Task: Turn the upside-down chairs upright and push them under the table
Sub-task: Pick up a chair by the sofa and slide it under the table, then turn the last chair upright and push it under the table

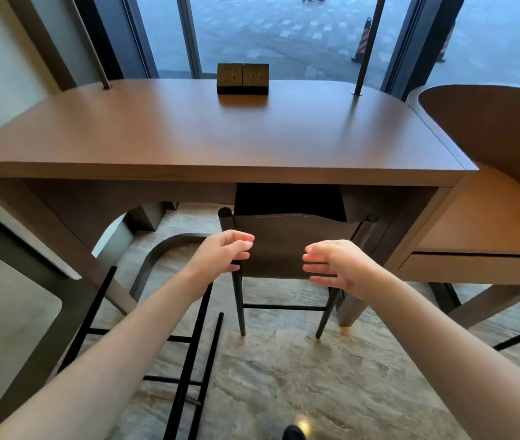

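An upright dark chair (287, 236) stands with its seat tucked under the brown wooden table (214, 138), its grey backrest facing me. My left hand (220, 254) hovers at the backrest's left edge, fingers apart and curled, holding nothing. My right hand (331, 265) is open in front of the backrest's right part, fingers pointing left. A second chair (170, 312) lies tipped over on the floor at lower left, its black legs and rungs pointing toward me and its curved back near the table leg.
A double socket block (243, 78) sits at the table's far edge, between two metal posts (367, 46). A lower wooden table or bench (487, 217) adjoins on the right. A grey wall panel (4, 249) stands on the left. Marble floor (331, 376) lies in front.
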